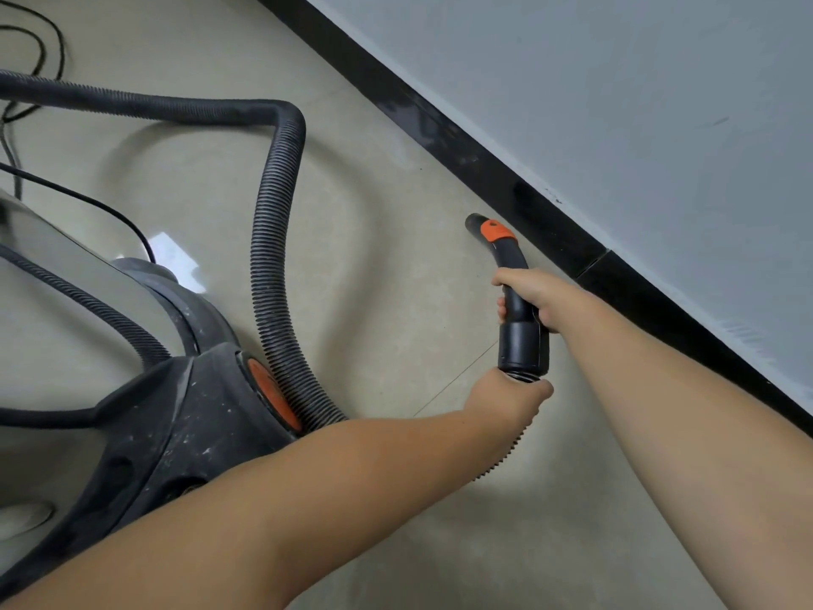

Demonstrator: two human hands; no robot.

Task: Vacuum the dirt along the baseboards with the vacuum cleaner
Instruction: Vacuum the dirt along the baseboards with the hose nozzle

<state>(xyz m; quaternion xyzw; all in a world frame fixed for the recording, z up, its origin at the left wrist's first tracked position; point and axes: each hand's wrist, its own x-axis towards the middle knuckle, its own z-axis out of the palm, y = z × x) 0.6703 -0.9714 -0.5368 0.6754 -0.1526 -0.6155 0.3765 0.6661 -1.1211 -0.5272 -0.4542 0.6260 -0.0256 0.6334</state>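
A black curved vacuum handle point(510, 266) with an orange collar points its open end at the floor just short of the black baseboard point(475, 156). My right hand point(530, 297) grips the handle around its middle. My left hand point(510, 398) holds the ribbed hose right below the handle's cuff. The corrugated black hose point(277, 204) loops across the floor back to the dusty black vacuum body point(184, 416) with orange trim at lower left.
Beige tiled floor point(387, 266) runs up to the baseboard, with a pale grey wall point(616, 103) above it. Thin black power cables point(39, 50) lie coiled at the upper left. The vacuum body stands close to my left arm.
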